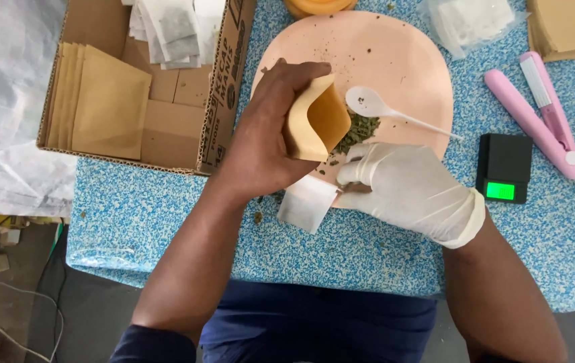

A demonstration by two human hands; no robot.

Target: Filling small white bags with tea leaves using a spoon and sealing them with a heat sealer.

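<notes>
My bare left hand point(264, 131) holds a small tan paper pouch point(318, 121) with its mouth held open toward the right, over the near edge of a round pink plate point(395, 60). My right hand point(405, 188), in a white glove, is curled at the plate's near edge and touches a small heap of dried green herb point(358, 131) beside the pouch mouth. A white plastic spoon point(375, 107) lies on the plate just behind the herb. A white filter bag point(307, 202) lies on the table under my hands.
An open cardboard box point(166, 128) at the left holds tan pouches point(103, 101) and white filter bags point(173, 27). On the speckled blue table point(166, 222) stand a small black scale point(504, 168) and a pink sealing tool point(546, 121). A clear bag of white sachets point(469, 20) lies far right.
</notes>
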